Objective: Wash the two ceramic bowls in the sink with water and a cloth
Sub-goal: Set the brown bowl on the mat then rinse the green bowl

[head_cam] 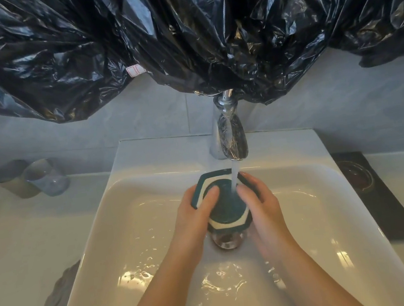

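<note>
Gripping the bowl [224, 209], frame centre: left hand [197, 217] and right hand [259, 206] (both curled round it). Water [234, 179] strikes it.

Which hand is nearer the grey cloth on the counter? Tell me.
Left. The left hand grips the bowl on the side toward the grey cloth; the right hand grips its far side.

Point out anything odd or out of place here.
Crumpled black plastic sheeting hangs across the whole wall above the sink, its lower edge draped over the tap. Nothing looks spilled or broken.
</note>
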Demonstrator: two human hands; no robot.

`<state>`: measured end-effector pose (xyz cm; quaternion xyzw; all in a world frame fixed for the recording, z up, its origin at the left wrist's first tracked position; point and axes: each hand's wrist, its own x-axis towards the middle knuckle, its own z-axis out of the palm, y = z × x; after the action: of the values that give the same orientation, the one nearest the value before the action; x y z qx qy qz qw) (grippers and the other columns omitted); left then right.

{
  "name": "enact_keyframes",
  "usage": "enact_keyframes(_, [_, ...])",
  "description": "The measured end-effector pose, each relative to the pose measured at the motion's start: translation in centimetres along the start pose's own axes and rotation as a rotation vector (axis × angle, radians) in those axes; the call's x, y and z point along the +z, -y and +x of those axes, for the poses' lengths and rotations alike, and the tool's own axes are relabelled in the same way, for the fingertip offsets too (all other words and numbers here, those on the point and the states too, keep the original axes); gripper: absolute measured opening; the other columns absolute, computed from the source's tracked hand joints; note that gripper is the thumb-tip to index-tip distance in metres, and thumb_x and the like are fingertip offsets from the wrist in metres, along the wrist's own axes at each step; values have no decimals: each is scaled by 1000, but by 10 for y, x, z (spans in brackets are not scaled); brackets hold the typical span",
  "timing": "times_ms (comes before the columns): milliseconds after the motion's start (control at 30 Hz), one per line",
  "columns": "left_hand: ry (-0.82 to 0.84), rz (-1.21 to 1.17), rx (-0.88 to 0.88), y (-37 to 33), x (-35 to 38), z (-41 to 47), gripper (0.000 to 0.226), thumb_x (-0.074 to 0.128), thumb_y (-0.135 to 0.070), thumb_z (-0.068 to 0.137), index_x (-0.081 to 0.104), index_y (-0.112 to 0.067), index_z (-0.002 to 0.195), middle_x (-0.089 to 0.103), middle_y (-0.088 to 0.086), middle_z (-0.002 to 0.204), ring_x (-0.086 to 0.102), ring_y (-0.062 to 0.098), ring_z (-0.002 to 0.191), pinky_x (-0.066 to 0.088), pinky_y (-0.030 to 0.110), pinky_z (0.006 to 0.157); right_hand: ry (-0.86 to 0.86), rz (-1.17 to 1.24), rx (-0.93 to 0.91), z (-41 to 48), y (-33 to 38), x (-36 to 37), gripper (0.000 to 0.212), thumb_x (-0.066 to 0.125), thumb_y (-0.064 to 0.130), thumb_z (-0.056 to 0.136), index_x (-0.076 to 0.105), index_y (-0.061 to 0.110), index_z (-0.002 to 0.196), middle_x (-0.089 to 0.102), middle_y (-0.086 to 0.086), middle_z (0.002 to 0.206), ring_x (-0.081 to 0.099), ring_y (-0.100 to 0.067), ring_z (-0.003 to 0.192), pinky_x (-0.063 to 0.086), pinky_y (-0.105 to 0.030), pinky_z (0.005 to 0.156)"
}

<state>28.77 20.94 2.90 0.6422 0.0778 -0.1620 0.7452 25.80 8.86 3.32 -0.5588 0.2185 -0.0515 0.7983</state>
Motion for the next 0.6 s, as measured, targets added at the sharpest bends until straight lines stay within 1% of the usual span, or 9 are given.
enact_keyframes(100, [-87,75,75,1,3,0,31,58,-46,89,62,-26,112,70,-1,108,68,15,98,58,43,83,-28,123,180,1,3,1,36,47,38,100,71,13,109,76,-11,101,71,-28,98,58,-41,83])
enact_keyframes(200, [-127,134,119,4,7,-1,37,38,-52,96,62,-26,107,69,-3,104,66,14,99,55,46,87,-44,155,295,2,4,-1,41,46,42,101,73,11,96,77,-9,86,71,-28,88,56,-36,73])
enact_keyframes(233, [-144,144,123,5,9,0,39,34,-52,97,59,-25,108,66,-3,105,64,13,100,53,47,90,-49,153,272,1,5,0,39,46,40,101,72,11,95,77,-9,84,71,-27,85,55,-35,71])
enact_keyframes(300, [-146,139,79,5,11,1,40,32,-53,97,51,-23,115,61,-1,108,60,13,102,51,48,93,-65,73,124,1,3,1,36,44,35,103,71,12,93,75,-6,82,70,-22,81,55,-32,69])
enact_keyframes(367, [-33,-39,-66,3,12,2,50,34,-58,94,49,-21,123,62,6,114,64,20,103,53,51,91,-32,-91,-94,-1,3,-2,35,43,26,104,65,22,77,68,7,70,63,-9,67,49,-20,61])
enact_keyframes(400, [48,-164,-143,1,11,1,54,38,-60,92,50,-20,125,62,10,116,66,24,102,54,53,87,3,-173,-192,-2,2,-3,41,44,22,104,58,26,66,59,13,61,54,-4,59,44,-15,56])
enact_keyframes(467, [188,-347,-232,-2,5,1,54,52,-55,88,53,-18,126,60,13,122,66,30,104,55,56,82,42,-296,-303,-4,-2,-4,47,46,23,102,48,31,56,44,16,54,39,-1,52,35,-11,50])
enact_keyframes(533, [258,-431,-234,-2,1,2,52,69,-37,84,51,-16,128,57,17,127,64,30,106,54,54,82,27,-275,-330,-4,-1,-4,29,46,32,92,49,27,64,45,14,62,42,0,53,37,-10,50])
enact_keyframes(600, [280,-473,-164,1,1,3,57,70,-21,76,49,-14,129,55,21,130,62,30,105,54,50,84,-10,-211,-278,-1,-1,-3,19,48,34,86,62,24,77,59,5,86,56,2,67,44,-10,58])
